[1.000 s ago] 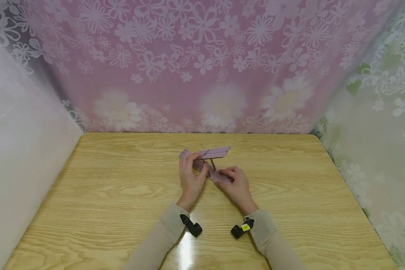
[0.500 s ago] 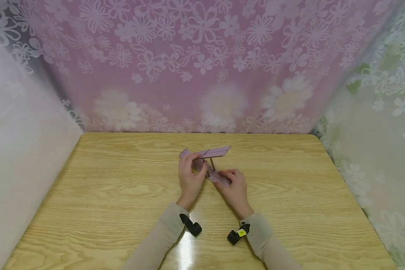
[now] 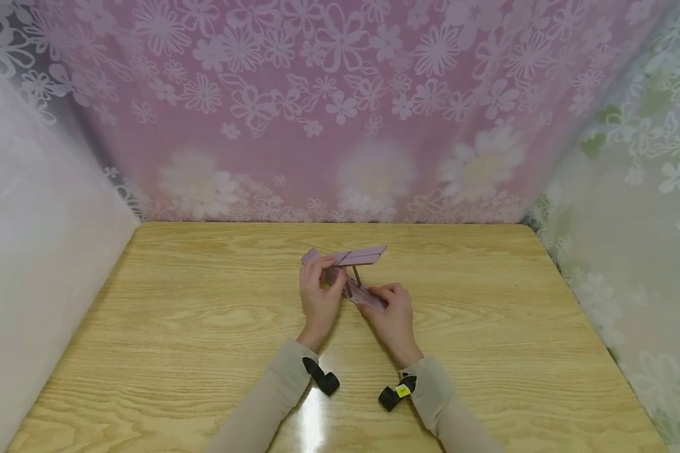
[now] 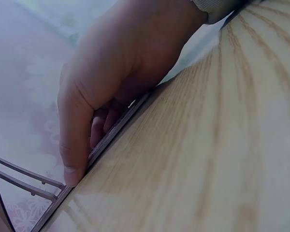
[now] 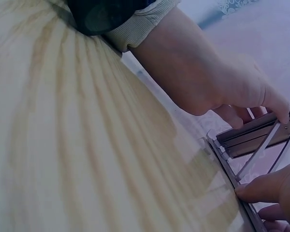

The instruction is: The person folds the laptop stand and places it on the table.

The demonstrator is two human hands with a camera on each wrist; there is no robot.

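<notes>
A pink-purple folding stand point(image 3: 364, 255) sits half unfolded mid-table, its upper panel tilted over the base. Thin struts point(image 3: 356, 275) join the two panels. My left hand point(image 3: 320, 305) holds it near the hinged end, fingers over the upper panel and thumb by the struts. Around the base's other end, my right hand point(image 3: 393, 321) grips with thumb on the near edge. The right wrist view shows the left hand point(image 5: 198, 72) at a strut pivot and the right hand's thumb point(image 5: 261, 188) on the base rim. In the left wrist view, the right hand point(image 4: 116, 63) grips the base edge point(image 4: 111, 135).
The wood-grain table point(image 3: 204, 352) runs back to a pink floral curtain point(image 3: 328, 126). Pale sheets point(image 3: 39, 239) hang at the left and a floral one point(image 3: 629, 251) at the right. Each wrist carries a small black camera point(image 3: 322, 377).
My right hand and forearm have shifted slightly left along the base. The left hand and the stand's tilt look nearly the same.
</notes>
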